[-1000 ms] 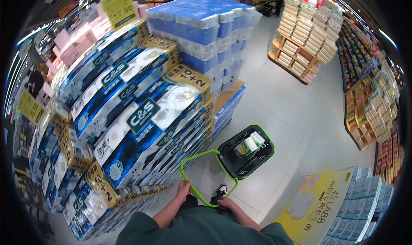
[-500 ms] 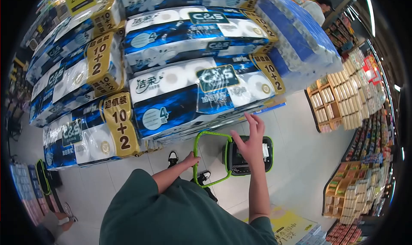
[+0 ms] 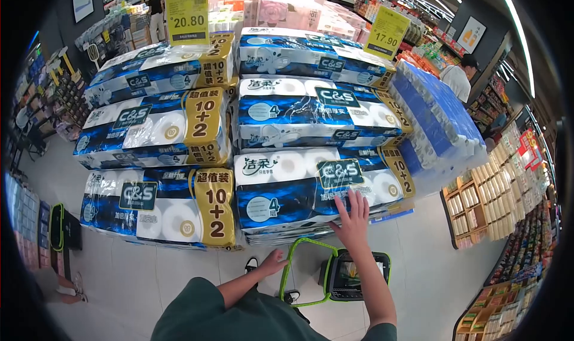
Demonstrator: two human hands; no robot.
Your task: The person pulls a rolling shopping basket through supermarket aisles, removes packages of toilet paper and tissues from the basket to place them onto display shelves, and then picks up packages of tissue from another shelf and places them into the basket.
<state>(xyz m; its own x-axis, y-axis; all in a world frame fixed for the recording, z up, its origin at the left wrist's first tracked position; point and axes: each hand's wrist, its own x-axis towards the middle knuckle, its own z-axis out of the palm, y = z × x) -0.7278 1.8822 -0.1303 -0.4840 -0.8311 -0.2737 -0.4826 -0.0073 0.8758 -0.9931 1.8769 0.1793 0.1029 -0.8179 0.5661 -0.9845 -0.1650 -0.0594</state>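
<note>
My left hand (image 3: 273, 262) is closed around the green handle (image 3: 286, 277) of a black shopping basket (image 3: 345, 294). The basket hangs low in front of me, with a few items inside that I cannot make out. My right hand (image 3: 353, 220) is open, fingers spread, over the lower front edge of a blue-and-white C&S toilet paper pack (image 3: 287, 188). Its fingertips overlap the printed front; whether they press on it I cannot tell. To the left lies a matching toilet paper pack (image 3: 158, 206) with a gold 10+2 end.
More toilet paper packs (image 3: 320, 111) are stacked behind, under yellow price signs (image 3: 186, 15). Blue wrapped packs (image 3: 439, 111) stand at the right. Wooden shelving (image 3: 463, 209) lines the right side. Another basket (image 3: 63, 227) and a person's legs (image 3: 63, 287) are at left; a person (image 3: 459, 81) stands further back.
My view has tilted up, bringing the price signs and upper packs into sight. My right hand has moved from above the basket to the front pack. My left hand stays on the handle.
</note>
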